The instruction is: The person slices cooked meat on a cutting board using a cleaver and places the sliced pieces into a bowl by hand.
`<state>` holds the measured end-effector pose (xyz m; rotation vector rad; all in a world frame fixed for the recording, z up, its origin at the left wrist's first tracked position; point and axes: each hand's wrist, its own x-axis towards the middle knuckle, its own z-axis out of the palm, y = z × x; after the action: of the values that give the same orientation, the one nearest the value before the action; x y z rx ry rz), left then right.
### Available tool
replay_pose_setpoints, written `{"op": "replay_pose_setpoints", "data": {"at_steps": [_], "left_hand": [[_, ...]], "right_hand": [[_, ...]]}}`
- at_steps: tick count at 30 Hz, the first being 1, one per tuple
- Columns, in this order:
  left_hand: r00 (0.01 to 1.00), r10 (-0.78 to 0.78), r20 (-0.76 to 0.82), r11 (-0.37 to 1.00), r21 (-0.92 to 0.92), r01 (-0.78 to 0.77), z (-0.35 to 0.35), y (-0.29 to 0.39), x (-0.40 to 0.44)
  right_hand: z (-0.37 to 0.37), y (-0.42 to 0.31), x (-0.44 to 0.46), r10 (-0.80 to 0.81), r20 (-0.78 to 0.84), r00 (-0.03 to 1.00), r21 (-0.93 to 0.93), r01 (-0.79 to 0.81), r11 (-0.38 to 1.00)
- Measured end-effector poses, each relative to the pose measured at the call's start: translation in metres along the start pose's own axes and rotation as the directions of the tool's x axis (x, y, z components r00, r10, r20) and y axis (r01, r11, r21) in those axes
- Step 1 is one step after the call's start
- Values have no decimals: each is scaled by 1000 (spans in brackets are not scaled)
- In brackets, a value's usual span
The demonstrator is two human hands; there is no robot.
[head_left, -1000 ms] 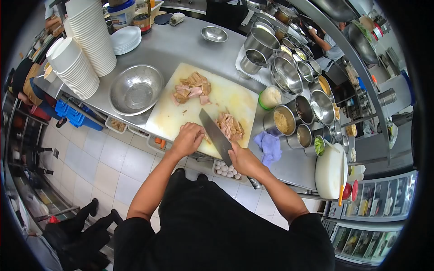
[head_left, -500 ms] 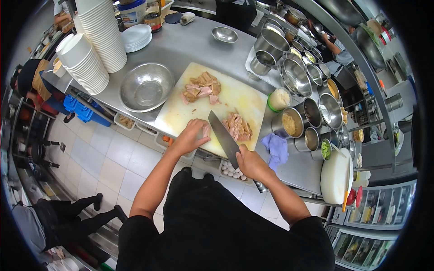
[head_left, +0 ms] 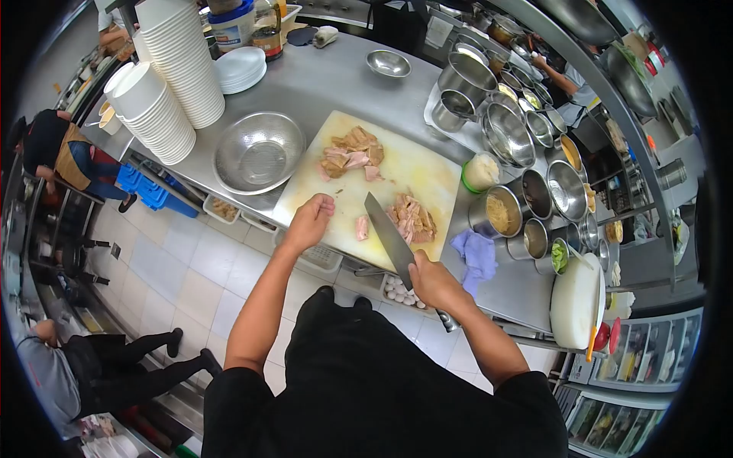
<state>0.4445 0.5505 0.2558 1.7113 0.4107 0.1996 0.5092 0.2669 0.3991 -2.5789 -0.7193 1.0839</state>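
Left: tiled floor (head_left: 183, 267), white tubs (head_left: 159, 122) and metal bowl (head_left: 259, 162) on steel counter (head_left: 328, 84). My left hand (head_left: 310, 222) curls over the board (head_left: 420, 172); I cannot tell whether it grips anything. Meat (head_left: 353, 153) on board: two piles, one loose piece (head_left: 361, 227). My right hand (head_left: 432, 283) grasps the knife (head_left: 389, 242). Right: purple cloth (head_left: 475, 255), pots (head_left: 484, 220).

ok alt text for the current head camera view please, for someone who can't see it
A person's right hand holds a broad knife beside a pile of cut meat on a white cutting board; the left hand, fingers curled, is near a small separate piece. Another meat pile sits farther back, a metal bowl left, a purple cloth right.
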Motion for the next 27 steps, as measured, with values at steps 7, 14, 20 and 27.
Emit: {"op": "replay_pose_setpoints", "data": {"at_steps": [7,14,20,27], "left_hand": [[980,41,196,978,194,-80,-20,11,-22],[919,232,318,797,479,-368,-26,29,-44],[961,122,248,891,399,-216,-23,34,-53],[919,-220,328,823,567,-5,-51,46,-76]], "right_hand": [[8,4,2,-16,-41,999,-50,14,999],[11,9,4,-19,-50,999,-42,17,999],[7,4,1,26,-17,1000,0,-26,1000],[12,10,6,3,-42,999,-1,-3,1000]]}}
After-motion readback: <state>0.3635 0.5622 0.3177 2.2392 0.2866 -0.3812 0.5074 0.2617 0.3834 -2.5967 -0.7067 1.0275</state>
